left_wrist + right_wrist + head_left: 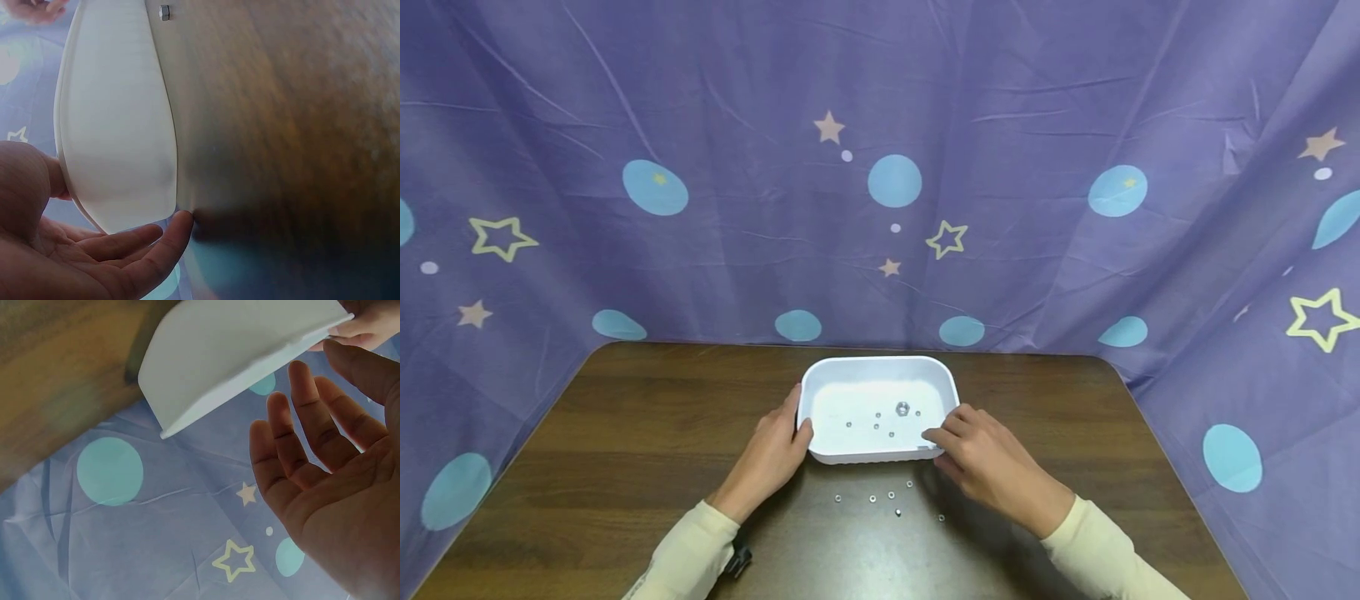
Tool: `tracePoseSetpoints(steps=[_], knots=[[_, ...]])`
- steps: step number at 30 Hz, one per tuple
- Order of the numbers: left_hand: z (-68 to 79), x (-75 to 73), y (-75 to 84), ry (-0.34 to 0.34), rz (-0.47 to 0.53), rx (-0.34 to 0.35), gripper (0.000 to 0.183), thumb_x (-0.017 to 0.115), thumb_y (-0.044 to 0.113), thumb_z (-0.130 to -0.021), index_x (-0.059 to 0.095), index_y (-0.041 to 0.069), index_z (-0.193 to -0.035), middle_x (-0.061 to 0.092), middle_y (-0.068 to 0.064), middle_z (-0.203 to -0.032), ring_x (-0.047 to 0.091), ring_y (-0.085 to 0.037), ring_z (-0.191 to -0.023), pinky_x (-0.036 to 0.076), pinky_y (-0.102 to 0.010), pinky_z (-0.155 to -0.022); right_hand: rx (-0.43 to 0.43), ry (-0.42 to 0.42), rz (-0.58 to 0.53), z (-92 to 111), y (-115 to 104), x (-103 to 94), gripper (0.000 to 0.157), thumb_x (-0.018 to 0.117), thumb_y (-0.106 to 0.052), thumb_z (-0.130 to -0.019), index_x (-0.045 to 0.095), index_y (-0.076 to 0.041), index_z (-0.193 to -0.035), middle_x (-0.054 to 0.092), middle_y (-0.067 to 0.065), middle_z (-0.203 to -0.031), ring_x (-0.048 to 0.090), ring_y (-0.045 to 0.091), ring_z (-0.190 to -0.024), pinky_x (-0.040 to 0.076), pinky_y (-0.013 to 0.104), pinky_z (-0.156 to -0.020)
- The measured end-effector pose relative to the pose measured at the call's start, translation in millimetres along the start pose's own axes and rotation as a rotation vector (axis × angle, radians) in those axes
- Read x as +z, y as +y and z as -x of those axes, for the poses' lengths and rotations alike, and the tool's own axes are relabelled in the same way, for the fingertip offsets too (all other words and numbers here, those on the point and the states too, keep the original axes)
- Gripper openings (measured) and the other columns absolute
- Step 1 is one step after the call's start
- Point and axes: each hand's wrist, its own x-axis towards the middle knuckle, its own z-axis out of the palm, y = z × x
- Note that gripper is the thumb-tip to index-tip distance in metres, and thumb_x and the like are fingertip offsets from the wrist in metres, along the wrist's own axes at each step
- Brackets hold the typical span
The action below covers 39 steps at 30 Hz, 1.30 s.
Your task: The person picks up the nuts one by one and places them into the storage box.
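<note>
A white rectangular tray (865, 457) stands on the wooden table. My left hand (772, 450) holds its left end, thumb over the rim and fingers along the outer wall. At the front right corner, my right hand (992, 460) has its fingers over the rim in the head view. The right wrist view shows those fingers loosely bent with nothing between them; whether they touch the tray I cannot tell. Inside the tray lie one large hex nut (902, 409) and several small nuts (876, 427). More small nuts (872, 499) are scattered on the table in front.
The brown wooden table (685, 417) runs back to a purple curtain (760, 208) with stars and blue spots, which also flanks both sides. A small black object (739, 561) sits by the left sleeve.
</note>
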Motion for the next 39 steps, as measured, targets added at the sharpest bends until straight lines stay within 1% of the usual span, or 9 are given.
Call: tracePoseSetpoints(steps=[9, 13, 17, 24, 30, 34, 39], knots=[[-0.1, -0.1, 0.9, 0.001, 0.006, -0.004, 0.064, 0.058, 0.014, -0.099, 0.033, -0.010, -0.152, 0.052, -0.033, -0.141, 0.056, -0.042, -0.126, 0.046, -0.054, -0.104, -0.015, -0.001, -0.010, 15.7, -5.1, 9.8, 0.034, 0.086, -0.016, -0.075, 0.074, -0.014, -0.107, 0.066, -0.005, -0.092, 0.058, 0.016, -0.089, 0.051, 0.034, -0.071], [0.5, 0.3, 0.2, 0.019, 0.003, 0.021, 0.063, 0.058, 0.013, -0.098, 0.035, -0.011, -0.151, 0.052, -0.033, -0.140, 0.056, -0.043, -0.126, 0.046, -0.054, -0.104, -0.030, -0.005, -0.024, 22.1, -10.8, 14.6, 0.035, 0.086, -0.016, -0.074, 0.074, -0.015, -0.107, 0.067, -0.006, -0.094, 0.059, 0.016, -0.089, 0.051, 0.034, -0.070], [0.8, 0.9, -1.3, 0.034, 0.004, 0.044, 0.063, 0.057, 0.012, -0.097, 0.035, -0.012, -0.150, 0.051, -0.033, -0.142, 0.055, -0.043, -0.127, 0.045, -0.053, -0.105, -0.045, -0.017, -0.032, 29.1, -17.4, 20.4, 0.033, 0.085, -0.018, -0.075, 0.074, -0.016, -0.106, 0.067, -0.007, -0.092, 0.059, 0.015, -0.089, 0.050, 0.034, -0.071], [0.6, 1.3, -1.8, 0.031, 0.005, 0.044, 0.063, 0.058, 0.013, -0.098, 0.034, -0.011, -0.151, 0.052, -0.032, -0.142, 0.056, -0.041, -0.127, 0.046, -0.053, -0.105, -0.055, -0.043, -0.048, 40.3, -22.7, 30.4, 0.027, 0.084, -0.018, -0.076, 0.074, -0.017, -0.101, 0.063, -0.008, -0.088, 0.054, 0.014, -0.082, 0.046, 0.031, -0.064], [0.0, 0.5, -1.2, 0.030, 0.003, 0.040, 0.063, 0.057, 0.013, -0.098, 0.034, -0.011, -0.151, 0.053, -0.032, -0.140, 0.058, -0.041, -0.125, 0.047, -0.053, -0.104, -0.052, -0.068, -0.042, 45.9, -25.3, 36.5, 0.028, 0.085, -0.020, -0.074, 0.073, -0.017, -0.099, 0.063, -0.008, -0.087, 0.054, 0.014, -0.082, 0.045, 0.031, -0.065], [0.1, -0.1, -0.2, 0.036, 0.000, 0.044, 0.062, 0.057, 0.013, -0.098, 0.035, -0.011, -0.151, 0.055, -0.033, -0.137, 0.059, -0.041, -0.122, 0.048, -0.053, -0.102, -0.059, -0.083, -0.036, 48.4, -27.6, 40.7, 0.025, 0.084, -0.019, -0.074, 0.072, -0.018, -0.097, 0.060, -0.008, -0.085, 0.054, 0.015, -0.082, 0.046, 0.033, -0.067], [0.9, 0.1, -0.3, 0.036, -0.001, 0.044, 0.062, 0.057, 0.012, -0.097, 0.035, -0.012, -0.150, 0.055, -0.033, -0.137, 0.059, -0.042, -0.123, 0.048, -0.054, -0.102, -0.067, -0.082, -0.026, 49.6, -30.2, 44.1, 0.020, 0.080, -0.016, -0.076, 0.072, -0.018, -0.094, 0.058, -0.008, -0.082, 0.054, 0.015, -0.081, 0.045, 0.033, -0.064]])
